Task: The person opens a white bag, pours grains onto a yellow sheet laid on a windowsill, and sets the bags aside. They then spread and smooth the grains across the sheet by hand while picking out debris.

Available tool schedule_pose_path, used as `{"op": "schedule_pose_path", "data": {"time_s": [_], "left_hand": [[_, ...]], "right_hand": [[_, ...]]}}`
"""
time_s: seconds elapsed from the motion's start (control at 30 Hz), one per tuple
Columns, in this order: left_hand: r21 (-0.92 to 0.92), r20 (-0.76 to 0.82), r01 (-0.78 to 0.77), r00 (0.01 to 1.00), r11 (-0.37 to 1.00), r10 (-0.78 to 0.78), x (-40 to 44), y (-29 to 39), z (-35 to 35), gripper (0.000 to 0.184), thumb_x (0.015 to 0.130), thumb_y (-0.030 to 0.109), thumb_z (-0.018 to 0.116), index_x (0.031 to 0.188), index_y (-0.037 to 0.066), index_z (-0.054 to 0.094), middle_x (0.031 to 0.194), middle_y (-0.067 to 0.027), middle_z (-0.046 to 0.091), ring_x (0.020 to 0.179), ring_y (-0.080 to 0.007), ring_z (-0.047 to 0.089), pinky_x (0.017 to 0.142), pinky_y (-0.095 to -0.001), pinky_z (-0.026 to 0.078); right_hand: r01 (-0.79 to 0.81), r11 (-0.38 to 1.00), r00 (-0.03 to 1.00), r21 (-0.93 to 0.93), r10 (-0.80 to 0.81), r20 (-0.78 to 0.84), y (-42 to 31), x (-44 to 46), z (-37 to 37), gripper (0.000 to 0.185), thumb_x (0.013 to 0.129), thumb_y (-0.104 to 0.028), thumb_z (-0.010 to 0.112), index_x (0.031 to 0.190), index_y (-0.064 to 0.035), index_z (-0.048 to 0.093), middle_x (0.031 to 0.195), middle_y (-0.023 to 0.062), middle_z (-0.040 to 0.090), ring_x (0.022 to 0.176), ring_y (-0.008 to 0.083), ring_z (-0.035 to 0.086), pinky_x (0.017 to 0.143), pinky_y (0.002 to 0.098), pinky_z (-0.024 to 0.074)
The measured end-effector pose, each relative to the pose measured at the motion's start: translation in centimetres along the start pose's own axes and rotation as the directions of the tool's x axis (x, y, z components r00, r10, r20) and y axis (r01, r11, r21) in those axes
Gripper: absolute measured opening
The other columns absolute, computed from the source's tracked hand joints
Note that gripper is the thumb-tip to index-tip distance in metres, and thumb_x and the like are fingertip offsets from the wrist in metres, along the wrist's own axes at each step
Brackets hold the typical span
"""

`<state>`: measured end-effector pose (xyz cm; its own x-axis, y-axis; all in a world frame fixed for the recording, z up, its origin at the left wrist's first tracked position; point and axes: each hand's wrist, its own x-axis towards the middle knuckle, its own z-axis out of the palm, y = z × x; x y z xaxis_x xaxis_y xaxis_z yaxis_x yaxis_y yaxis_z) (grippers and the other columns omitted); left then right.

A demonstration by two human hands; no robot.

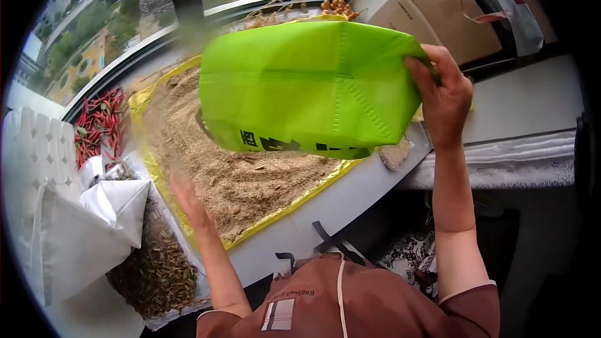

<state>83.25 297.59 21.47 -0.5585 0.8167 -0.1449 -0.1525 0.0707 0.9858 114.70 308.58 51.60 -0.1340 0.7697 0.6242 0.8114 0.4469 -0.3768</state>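
Note:
A bright green bag [282, 81] with dark printed characters hangs tilted over the pale, grainy heap. My right hand [441, 87] pinches a bottom corner of it at the right. The heap of light brown flakes [250, 181] lies spread on a yellow sheet [294, 205]. Near the left edge of that sheet is my left hand [189, 200], blurred, with its fingers stretched out and nothing in them. The bag's mouth is hidden from view.
Red chilies [100, 122] lie at the left by the window. A white bag [87, 231] and a pile of dried brown pieces [156, 272] are at the lower left. Cardboard boxes [451, 15] stand at the upper right, with onions [338, 8] on the sill.

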Motion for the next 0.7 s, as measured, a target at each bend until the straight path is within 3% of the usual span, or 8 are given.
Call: {"op": "schedule_pose_path", "data": {"time_s": [0.07,0.13,0.23,0.37,0.47,0.57,0.67,0.7], "left_hand": [[0.08,-0.131,-0.212,0.966,0.974,0.222,1.6,2.7,1.5,0.06,0.095,0.041,0.04,0.141,0.006,0.025,0.149,-0.0158,0.019,0.136,-0.0295,0.021,0.111,-0.0421,0.017],[0.398,-0.107,-0.519,0.792,0.756,0.601,0.6,8.7,4.8,0.064,0.096,0.044,0.035,0.143,0.003,0.02,0.149,-0.017,0.017,0.138,-0.0298,0.017,0.111,-0.0416,0.015],[0.372,0.331,-0.803,0.583,0.466,0.742,-2.6,15.0,10.7,0.106,0.073,0.077,0.045,0.144,0.004,0.016,0.149,-0.0177,0.016,0.139,-0.0332,0.013,0.111,-0.0501,0.009],[0.284,0.394,-0.859,0.51,0.427,0.764,0.7,16.0,14.1,0.038,0.083,0.022,0.064,0.119,0.01,0.058,0.129,-0.0111,0.052,0.126,-0.031,0.041,0.108,-0.0519,0.017],[0.206,0.244,-0.835,0.549,0.51,0.8,2.0,16.7,14.1,0.026,0.086,0.012,0.059,0.111,0.009,0.063,0.117,-0.0084,0.061,0.118,-0.0281,0.051,0.107,-0.0508,0.017],[0.192,0.154,-0.817,0.572,0.543,0.806,2.2,17.3,14.3,0.024,0.088,0.011,0.056,0.111,0.008,0.063,0.114,-0.0087,0.062,0.116,-0.028,0.053,0.106,-0.0479,0.019],[0.132,0.213,-0.795,0.606,0.592,0.766,2.0,17.3,14.6,0.024,0.09,0.009,0.054,0.111,0.0,0.06,0.122,-0.0135,0.057,0.116,-0.0288,0.052,0.101,-0.0436,0.03],[0.107,0.173,-0.782,0.623,0.614,0.763,2.1,17.5,14.4,0.024,0.09,0.008,0.054,0.111,-0.002,0.06,0.124,-0.0151,0.056,0.115,-0.0278,0.052,0.099,-0.0411,0.034]], "right_hand": [[0.221,0.971,0.966,-0.09,-0.205,0.156,0.6,3.1,0.7,0.018,0.08,-0.025,0.069,0.087,-0.0091,0.063,0.069,0.008,0.065,0.055,0.0201,0.063,0.048,0.0279,0.0463],[0.32,0.938,0.929,-0.134,-0.283,0.237,-0.3,4.8,2.6,0.019,0.084,-0.027,0.065,0.09,-0.0091,0.065,0.067,0.0074,0.064,0.057,0.0169,0.063,0.054,0.0275,0.0479],[0.305,0.94,0.906,-0.157,-0.235,0.352,-1.7,6.0,6.0,0.031,0.082,-0.042,0.061,0.087,-0.0123,0.066,0.073,0.0096,0.066,0.071,0.0261,0.065,0.065,0.0363,0.0511],[0.173,0.98,0.857,-0.094,-0.103,0.505,-3.8,7.2,6.7,0.045,0.083,-0.054,0.053,0.096,-0.0126,0.065,0.089,0.0128,0.066,0.082,0.0292,0.065,0.073,0.0407,0.0512],[0.164,0.986,0.98,0.023,-0.165,0.115,-2.9,6.6,4.6,0.049,0.089,-0.052,0.046,0.114,-0.012,0.058,0.107,0.0144,0.063,0.096,0.0289,0.062,0.081,0.0415,0.0491],[0.451,0.887,0.848,0.095,-0.394,-0.354,-1.8,4.4,4.3,0.054,0.091,-0.051,0.043,0.129,-0.014,0.046,0.128,0.0155,0.049,0.118,0.0263,0.047,0.099,0.0398,0.0343],[0.438,0.897,0.804,-0.067,-0.357,0.475,-1.1,-5.1,8.6,0.064,0.085,-0.055,0.05,0.136,-0.0168,0.041,0.139,0.0174,0.037,0.131,0.0329,0.033,0.109,0.045,0.0206],[0.332,0.939,0.876,0.095,-0.344,0.337,-1.5,-5.7,7.4,0.065,0.084,-0.053,0.054,0.136,-0.0153,0.041,0.138,0.0174,0.038,0.13,0.0351,0.033,0.109,0.0456,0.0213]]}}
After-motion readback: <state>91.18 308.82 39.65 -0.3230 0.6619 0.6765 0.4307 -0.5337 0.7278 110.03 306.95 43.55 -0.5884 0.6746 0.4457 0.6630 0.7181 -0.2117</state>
